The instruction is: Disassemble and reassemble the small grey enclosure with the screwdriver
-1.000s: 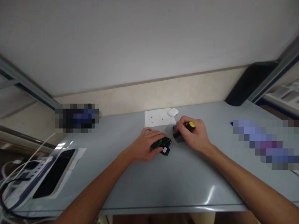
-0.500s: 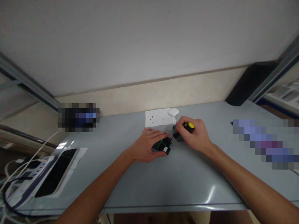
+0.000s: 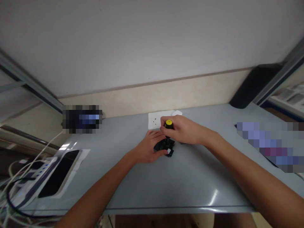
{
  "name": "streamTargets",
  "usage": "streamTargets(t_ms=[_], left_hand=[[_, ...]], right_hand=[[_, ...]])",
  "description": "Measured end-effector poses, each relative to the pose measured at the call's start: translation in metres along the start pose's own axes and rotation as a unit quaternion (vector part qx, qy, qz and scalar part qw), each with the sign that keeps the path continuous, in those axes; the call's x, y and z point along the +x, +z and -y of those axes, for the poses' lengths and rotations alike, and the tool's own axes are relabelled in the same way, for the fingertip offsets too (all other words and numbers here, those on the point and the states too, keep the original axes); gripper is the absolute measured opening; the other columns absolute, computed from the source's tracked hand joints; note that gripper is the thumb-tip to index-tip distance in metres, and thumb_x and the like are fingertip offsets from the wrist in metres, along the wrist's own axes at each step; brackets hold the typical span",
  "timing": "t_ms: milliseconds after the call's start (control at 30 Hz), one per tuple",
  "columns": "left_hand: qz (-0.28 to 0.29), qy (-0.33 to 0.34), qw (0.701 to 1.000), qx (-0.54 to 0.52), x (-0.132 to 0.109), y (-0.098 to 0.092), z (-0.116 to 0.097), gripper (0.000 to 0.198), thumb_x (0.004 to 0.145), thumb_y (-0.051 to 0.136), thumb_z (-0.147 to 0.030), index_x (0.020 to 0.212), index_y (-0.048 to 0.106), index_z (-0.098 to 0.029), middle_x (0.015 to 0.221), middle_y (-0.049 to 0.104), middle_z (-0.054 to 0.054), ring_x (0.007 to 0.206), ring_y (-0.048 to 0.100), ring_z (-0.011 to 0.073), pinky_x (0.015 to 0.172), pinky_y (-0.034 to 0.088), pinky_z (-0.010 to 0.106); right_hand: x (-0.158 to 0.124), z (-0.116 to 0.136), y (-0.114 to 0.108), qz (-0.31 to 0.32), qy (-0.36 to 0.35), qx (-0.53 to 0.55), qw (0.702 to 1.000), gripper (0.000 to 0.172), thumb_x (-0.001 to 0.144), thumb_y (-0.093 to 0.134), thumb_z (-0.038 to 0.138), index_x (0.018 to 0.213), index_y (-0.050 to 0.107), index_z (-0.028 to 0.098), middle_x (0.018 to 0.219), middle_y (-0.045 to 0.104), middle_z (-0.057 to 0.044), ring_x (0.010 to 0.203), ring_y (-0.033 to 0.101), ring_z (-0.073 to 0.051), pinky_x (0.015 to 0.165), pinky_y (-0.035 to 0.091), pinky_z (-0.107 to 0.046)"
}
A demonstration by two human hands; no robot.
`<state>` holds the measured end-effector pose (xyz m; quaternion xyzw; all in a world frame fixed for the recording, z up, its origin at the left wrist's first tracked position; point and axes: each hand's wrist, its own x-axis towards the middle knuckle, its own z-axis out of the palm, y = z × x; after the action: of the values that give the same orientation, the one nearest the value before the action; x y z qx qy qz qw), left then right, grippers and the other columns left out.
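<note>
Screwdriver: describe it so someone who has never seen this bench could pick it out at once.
On the grey table, look near the back edge, just in front of the white paper sheet. There the right hand grips the screwdriver tip down over the small black device that the left hand holds. Its yellow end cap is the only bright yellow thing there.

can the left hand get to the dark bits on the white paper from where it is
Probably yes: the white paper lies just beyond the left hand with nothing between, but that hand grips the black device and would have to let go.
</note>
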<state>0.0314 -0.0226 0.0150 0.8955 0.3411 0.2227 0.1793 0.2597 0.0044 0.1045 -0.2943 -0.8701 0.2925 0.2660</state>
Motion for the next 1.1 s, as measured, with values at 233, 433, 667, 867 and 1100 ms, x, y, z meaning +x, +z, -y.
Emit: streamTargets(t_ms=[233, 433, 667, 867, 1100], left_hand=[[-0.174, -0.156, 0.972, 0.036, 0.003, 0.012, 0.013, 0.022, 0.093, 0.063, -0.016, 0.114, 0.067, -0.021, 0.113, 0.071, 0.010, 0.112, 0.065, 0.0284, 0.104, 0.056, 0.048], [-0.177, -0.209, 0.961, 0.037, 0.005, 0.017, 0.013, 0.007, 0.097, 0.066, -0.026, 0.103, 0.069, -0.022, 0.096, 0.072, 0.005, 0.091, 0.067, 0.0230, 0.089, 0.057, 0.040], [-0.153, -0.226, 0.961, 0.046, 0.006, 0.017, 0.009, 0.011, 0.100, 0.063, -0.021, 0.106, 0.072, -0.020, 0.103, 0.077, 0.008, 0.097, 0.072, 0.0261, 0.094, 0.060, 0.043], [-0.121, -0.197, 0.971, 0.065, 0.004, 0.017, 0.009, 0.014, 0.102, 0.061, -0.019, 0.111, 0.072, -0.018, 0.110, 0.077, 0.011, 0.106, 0.072, 0.0284, 0.103, 0.059, 0.048], [-0.065, -0.110, 0.991, 0.048, 0.001, 0.005, 0.020, 0.021, 0.110, 0.052, -0.022, 0.118, 0.071, -0.021, 0.111, 0.075, 0.009, 0.109, 0.072, 0.0256, 0.105, 0.060, 0.044]], right_hand=[[-0.006, -0.009, 0.013, -0.115, 0.035, 0.017, 0.993, 0.027, 0.098, 0.058, 0.029, 0.072, 0.051, 0.023, 0.061, 0.048, 0.005, 0.059, 0.042, -0.012, 0.059, 0.029, -0.029], [-0.011, -0.014, 0.016, -0.160, 0.037, 0.102, 0.981, 0.028, 0.099, 0.059, 0.034, 0.074, 0.054, 0.022, 0.067, 0.051, 0.004, 0.064, 0.046, -0.013, 0.062, 0.035, -0.029], [-0.008, -0.012, 0.025, -0.172, 0.037, 0.153, 0.973, 0.034, 0.100, 0.057, 0.036, 0.070, 0.048, 0.023, 0.065, 0.047, 0.005, 0.063, 0.042, -0.013, 0.061, 0.034, -0.029], [-0.007, -0.012, 0.029, -0.190, 0.015, 0.154, 0.970, 0.032, 0.099, 0.059, 0.033, 0.070, 0.049, 0.023, 0.064, 0.048, 0.005, 0.063, 0.044, -0.012, 0.062, 0.035, -0.029], [-0.008, -0.008, 0.029, -0.184, -0.001, 0.171, 0.968, 0.032, 0.102, 0.062, 0.034, 0.073, 0.054, 0.022, 0.066, 0.051, 0.005, 0.063, 0.043, -0.012, 0.064, 0.036, -0.030]])
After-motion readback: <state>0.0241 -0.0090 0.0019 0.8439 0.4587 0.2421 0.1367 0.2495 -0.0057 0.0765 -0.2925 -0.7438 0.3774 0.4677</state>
